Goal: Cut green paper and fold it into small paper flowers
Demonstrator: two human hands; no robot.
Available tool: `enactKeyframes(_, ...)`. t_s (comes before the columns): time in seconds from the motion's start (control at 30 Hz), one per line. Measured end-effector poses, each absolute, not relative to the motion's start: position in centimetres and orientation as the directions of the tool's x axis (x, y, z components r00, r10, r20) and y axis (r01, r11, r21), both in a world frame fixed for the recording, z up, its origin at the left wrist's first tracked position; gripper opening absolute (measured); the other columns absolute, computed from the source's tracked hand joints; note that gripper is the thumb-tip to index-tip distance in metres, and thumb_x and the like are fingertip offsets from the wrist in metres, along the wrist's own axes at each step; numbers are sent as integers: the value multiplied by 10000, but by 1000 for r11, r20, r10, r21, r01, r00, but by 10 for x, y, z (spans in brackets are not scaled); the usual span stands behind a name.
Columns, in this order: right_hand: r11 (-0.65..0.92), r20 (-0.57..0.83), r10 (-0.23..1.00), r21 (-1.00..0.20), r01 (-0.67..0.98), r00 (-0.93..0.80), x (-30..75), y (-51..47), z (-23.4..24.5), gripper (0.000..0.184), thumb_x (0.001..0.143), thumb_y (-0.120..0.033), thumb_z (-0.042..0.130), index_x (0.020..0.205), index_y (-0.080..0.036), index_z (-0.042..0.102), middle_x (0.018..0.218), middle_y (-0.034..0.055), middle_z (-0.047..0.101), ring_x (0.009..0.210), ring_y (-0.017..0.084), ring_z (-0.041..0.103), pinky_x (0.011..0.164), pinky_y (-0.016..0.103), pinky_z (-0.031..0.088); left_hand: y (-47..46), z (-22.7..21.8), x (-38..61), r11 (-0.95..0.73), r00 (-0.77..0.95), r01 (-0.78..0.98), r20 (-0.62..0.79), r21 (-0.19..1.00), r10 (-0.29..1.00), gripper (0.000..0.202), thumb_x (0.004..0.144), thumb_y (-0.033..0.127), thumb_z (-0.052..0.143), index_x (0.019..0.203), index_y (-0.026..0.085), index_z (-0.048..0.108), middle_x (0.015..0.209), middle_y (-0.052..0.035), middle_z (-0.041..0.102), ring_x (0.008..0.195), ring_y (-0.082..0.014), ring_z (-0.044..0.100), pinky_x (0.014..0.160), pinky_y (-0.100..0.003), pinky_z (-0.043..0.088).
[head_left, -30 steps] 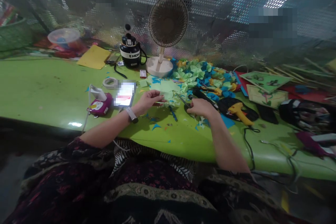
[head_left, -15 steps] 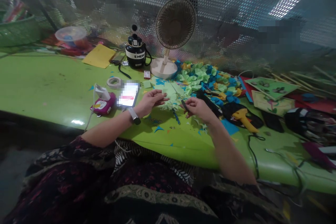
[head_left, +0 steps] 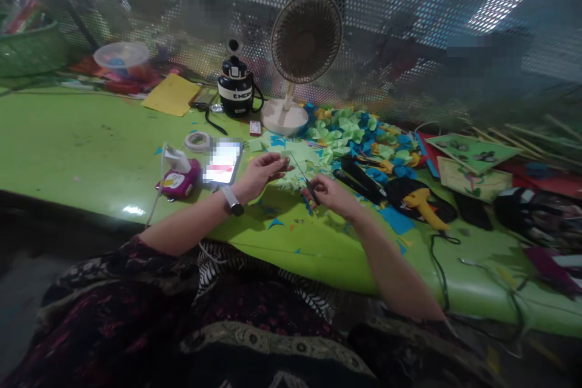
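My left hand [head_left: 266, 174] is closed in a pinch above light green paper scraps; whatever lies between its fingertips is too small to make out. My right hand [head_left: 331, 196] grips a thin pointed tool with a dark handle [head_left: 311, 189]. Its slim metal blade slants up and left, the tip close to my left fingertips. Beneath both hands are pale green paper pieces [head_left: 302, 153] and cut scraps. A blue patterned strip [head_left: 308, 203] lies just below the tool. Behind them rises a heap of folded green, blue and yellow paper shapes [head_left: 350, 127].
A desk fan [head_left: 307, 39] and a black jug [head_left: 235, 94] stand at the back. Left of my hands are a lit phone [head_left: 222, 162], a tape roll [head_left: 197, 141] and a pink charger block [head_left: 179, 182]. To the right lie a black flat tool [head_left: 361, 180] and a yellow glue gun [head_left: 424, 206].
My right hand has moved left with the dark-handled tool, bringing its blade nearer my left fingertips. My left hand has barely moved.
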State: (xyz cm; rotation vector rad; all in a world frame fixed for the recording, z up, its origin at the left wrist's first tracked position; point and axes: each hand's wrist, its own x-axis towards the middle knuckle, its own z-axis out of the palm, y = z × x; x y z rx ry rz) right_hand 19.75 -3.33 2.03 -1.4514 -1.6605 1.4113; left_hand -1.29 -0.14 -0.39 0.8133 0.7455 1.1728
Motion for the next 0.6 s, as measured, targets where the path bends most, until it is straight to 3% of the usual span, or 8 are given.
enactKeyframes(0.3,-101,-230,921,-921,376,-315,196,-36,23,501,611,-541,830,823,-210,520,698,-27,592,608,128,570,546,267,503,-6,2,-14,211,281,-301,-125,930,952,284,770,370,809,831,130,669,818,-70,749,728,-121,707,606,-209,486)
enactKeyframes(0.6,-88,-217,930,-915,394,-296,194,-37,28,552,580,-625,821,788,-216,516,659,-35,577,585,126,563,497,247,478,-7,1,-13,203,297,-339,-100,918,950,207,805,295,784,799,125,667,805,-77,752,762,-135,723,721,-261,543)
